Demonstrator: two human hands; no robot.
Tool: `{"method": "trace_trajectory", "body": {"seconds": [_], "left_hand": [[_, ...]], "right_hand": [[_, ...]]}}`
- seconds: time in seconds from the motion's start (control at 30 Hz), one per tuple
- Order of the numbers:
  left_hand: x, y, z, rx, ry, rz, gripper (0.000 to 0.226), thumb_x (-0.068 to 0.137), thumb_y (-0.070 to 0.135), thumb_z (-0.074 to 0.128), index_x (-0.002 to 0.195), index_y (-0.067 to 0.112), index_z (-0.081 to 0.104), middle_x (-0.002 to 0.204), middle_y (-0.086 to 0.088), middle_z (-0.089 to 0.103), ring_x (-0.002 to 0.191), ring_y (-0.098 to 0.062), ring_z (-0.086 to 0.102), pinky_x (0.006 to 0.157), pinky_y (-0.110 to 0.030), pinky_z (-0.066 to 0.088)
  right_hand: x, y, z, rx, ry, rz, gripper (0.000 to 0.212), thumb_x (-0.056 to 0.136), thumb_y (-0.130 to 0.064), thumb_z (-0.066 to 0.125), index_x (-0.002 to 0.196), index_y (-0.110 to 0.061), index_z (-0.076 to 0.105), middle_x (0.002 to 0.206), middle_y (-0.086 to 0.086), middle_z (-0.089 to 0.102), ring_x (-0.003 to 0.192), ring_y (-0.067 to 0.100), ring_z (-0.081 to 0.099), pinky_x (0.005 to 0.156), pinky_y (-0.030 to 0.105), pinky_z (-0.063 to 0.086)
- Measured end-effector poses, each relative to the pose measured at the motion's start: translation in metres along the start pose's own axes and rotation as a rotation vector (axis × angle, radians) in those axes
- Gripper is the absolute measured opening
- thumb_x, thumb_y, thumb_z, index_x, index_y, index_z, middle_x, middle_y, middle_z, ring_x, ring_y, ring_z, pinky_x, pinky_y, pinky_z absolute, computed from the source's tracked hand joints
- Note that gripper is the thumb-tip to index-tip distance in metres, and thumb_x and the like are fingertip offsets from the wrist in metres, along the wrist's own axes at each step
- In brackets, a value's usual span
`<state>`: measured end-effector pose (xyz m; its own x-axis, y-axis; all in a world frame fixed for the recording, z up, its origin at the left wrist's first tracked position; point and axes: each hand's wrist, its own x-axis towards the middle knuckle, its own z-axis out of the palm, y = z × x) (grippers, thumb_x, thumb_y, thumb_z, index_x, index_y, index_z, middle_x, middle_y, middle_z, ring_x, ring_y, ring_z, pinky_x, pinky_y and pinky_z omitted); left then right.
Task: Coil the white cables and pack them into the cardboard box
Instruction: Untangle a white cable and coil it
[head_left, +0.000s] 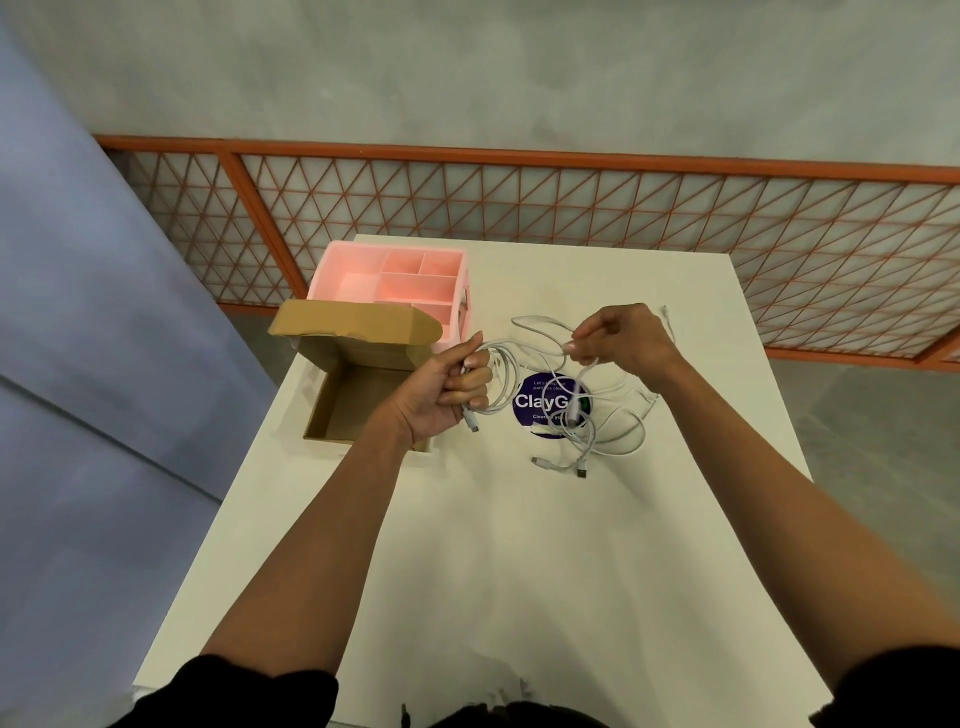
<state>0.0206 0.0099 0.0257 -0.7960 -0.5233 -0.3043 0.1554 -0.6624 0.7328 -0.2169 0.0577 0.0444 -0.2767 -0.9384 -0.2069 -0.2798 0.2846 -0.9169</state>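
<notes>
White cables (587, 436), more than one, exact count lost in the tangle. One strand (514, 344) lifted off the tabletop (493, 545) and stretched between two hands, its loops gathered into a partial coil at the left end. Remaining cable heaped loosely on the tabletop below the right hand, draped over and just right of one round purple sticker (527, 402) with white lettering. Three plug ends (539, 461) clearly in view: one hanging beneath the left hand, two lying close together at the near edge of the heap.

Left hand (447, 387) palm up, fingers (475, 382) curled round the gathered loops, gripping them. Right hand (623, 343) raised a little farther back, fingers (587, 332) and thumb pinching the same strand, remaining fingers bent.

One cardboard box (332, 395), open, on the left edge of the tabletop, just left of the left hand, lid flap (358, 322) standing up at the far side. No cable inside yet.

One pink plastic organiser (395, 275) just behind the box, split into compartments, at least five showing.

Two bare forearms reaching in from below, two black sleeves (260, 691) at the bottom edge. Beyond the tabletop, one orange-framed mesh fence (519, 208) across a grey floor; blue-grey panel (78, 312) to the left.
</notes>
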Motion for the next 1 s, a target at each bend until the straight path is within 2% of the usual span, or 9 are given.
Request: {"method": "trace_trajectory", "body": {"seconds": [0.17, 0.3, 0.47, 0.6, 0.7, 0.77, 0.87, 0.93, 1.0], "left_hand": [[0.000, -0.002, -0.005, -0.107, 0.039, 0.076, 0.045, 0.096, 0.033, 0.039, 0.053, 0.022, 0.044, 0.036, 0.011, 0.025, 0.035, -0.009, 0.007, 0.040, -0.017, 0.031], [0.003, -0.003, -0.010, -0.225, -0.100, 0.123, 0.036, 0.091, 0.030, 0.054, 0.057, 0.020, 0.044, 0.042, 0.008, 0.018, 0.032, -0.007, 0.014, 0.037, -0.017, 0.028], [0.008, -0.002, -0.003, -0.222, -0.150, 0.092, 0.037, 0.091, 0.030, 0.051, 0.056, 0.021, 0.046, 0.043, 0.008, 0.019, 0.032, -0.007, 0.014, 0.036, -0.018, 0.022], [0.010, -0.004, 0.004, -0.169, -0.102, 0.069, 0.040, 0.092, 0.033, 0.045, 0.053, 0.022, 0.044, 0.037, 0.010, 0.027, 0.033, -0.007, 0.011, 0.035, -0.018, 0.019], [0.012, -0.003, 0.008, -0.129, -0.023, 0.078, 0.049, 0.097, 0.034, 0.037, 0.049, 0.022, 0.042, 0.035, 0.010, 0.029, 0.029, -0.004, 0.013, 0.034, -0.017, 0.019], [0.012, -0.005, 0.011, -0.106, 0.026, 0.099, 0.050, 0.097, 0.034, 0.037, 0.048, 0.022, 0.041, 0.036, 0.010, 0.028, 0.028, -0.002, 0.020, 0.033, -0.016, 0.022], [0.013, -0.010, 0.014, -0.098, 0.086, 0.132, 0.052, 0.098, 0.034, 0.037, 0.047, 0.022, 0.040, 0.038, 0.009, 0.027, 0.032, -0.003, 0.025, 0.037, -0.016, 0.025], [0.014, -0.012, 0.016, -0.101, 0.117, 0.142, 0.054, 0.099, 0.034, 0.036, 0.046, 0.022, 0.039, 0.039, 0.009, 0.027, 0.036, -0.004, 0.026, 0.039, -0.016, 0.025], [0.014, -0.012, 0.016, -0.091, 0.152, 0.140, 0.056, 0.099, 0.035, 0.038, 0.045, 0.022, 0.038, 0.040, 0.008, 0.027, 0.038, -0.005, 0.026, 0.040, -0.016, 0.024]], "right_hand": [[-0.006, 0.010, 0.003, 0.298, 0.013, -0.074, 0.016, 0.079, 0.003, 0.070, 0.095, 0.000, 0.068, 0.076, 0.006, 0.072, 0.072, 0.011, 0.071, 0.072, 0.021, 0.057], [-0.009, 0.021, 0.009, 0.438, -0.068, -0.001, 0.016, 0.083, 0.001, 0.066, 0.092, -0.012, 0.067, 0.078, -0.001, 0.074, 0.077, 0.010, 0.071, 0.074, 0.021, 0.054], [-0.018, 0.038, 0.027, 0.052, -0.236, -0.086, 0.008, 0.087, -0.008, 0.066, 0.094, -0.006, 0.067, 0.084, 0.009, 0.068, 0.076, 0.016, 0.068, 0.073, 0.023, 0.048], [-0.018, 0.034, 0.043, -0.266, -0.269, -0.190, 0.013, 0.090, -0.003, 0.058, 0.083, -0.014, 0.062, 0.077, -0.005, 0.066, 0.066, -0.009, 0.059, 0.072, 0.017, 0.042], [-0.018, 0.026, 0.053, -0.229, -0.248, -0.171, 0.017, 0.096, -0.004, 0.044, 0.087, -0.013, 0.056, 0.076, -0.009, 0.064, 0.064, -0.011, 0.058, 0.068, 0.011, 0.041], [-0.023, 0.019, 0.062, -0.139, -0.140, -0.158, 0.022, 0.103, -0.017, 0.035, 0.094, -0.009, 0.053, 0.072, -0.009, 0.059, 0.059, -0.011, 0.055, 0.064, 0.010, 0.039], [-0.030, 0.016, 0.079, 0.029, 0.012, -0.129, 0.048, 0.102, -0.043, 0.025, 0.103, -0.006, 0.055, 0.089, 0.006, 0.065, 0.079, 0.006, 0.060, 0.078, 0.024, 0.048], [-0.032, 0.015, 0.082, 0.048, -0.020, -0.125, 0.050, 0.102, -0.044, 0.027, 0.106, -0.004, 0.057, 0.098, 0.010, 0.064, 0.089, 0.014, 0.057, 0.085, 0.031, 0.045], [-0.032, 0.015, 0.082, 0.116, -0.081, -0.091, 0.045, 0.102, -0.040, 0.032, 0.102, -0.006, 0.060, 0.092, 0.002, 0.063, 0.085, 0.012, 0.055, 0.082, 0.024, 0.043]]}}
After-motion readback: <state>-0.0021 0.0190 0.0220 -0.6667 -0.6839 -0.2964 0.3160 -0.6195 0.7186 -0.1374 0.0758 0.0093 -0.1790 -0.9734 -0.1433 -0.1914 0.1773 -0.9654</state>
